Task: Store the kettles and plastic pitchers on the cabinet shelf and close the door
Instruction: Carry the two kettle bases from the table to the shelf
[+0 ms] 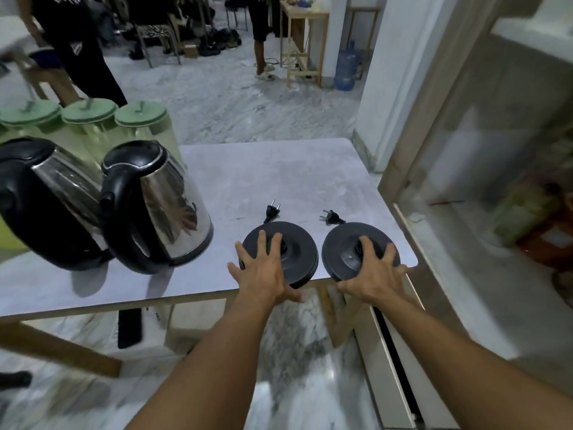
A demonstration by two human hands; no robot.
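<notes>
Two steel kettles with black handles stand on the left of the grey table (279, 175): one kettle (164, 209) nearer the middle, the other kettle (46, 200) at the left edge. Behind them stand three clear plastic pitchers with green lids (141, 116). Two round black kettle bases lie at the table's near right corner, each with a short plug cord. My left hand (263, 271) lies spread on the left base (291, 252), thumb at its front rim. My right hand (375, 274) grips the right base (347, 252) the same way.
The cabinet (483, 187) stands open to the right of the table, with blurred items inside and its door edge (390, 346) below the table corner. Two people stand beyond the table, on the marble floor. A blue water bottle (347, 69) sits by a wooden stand.
</notes>
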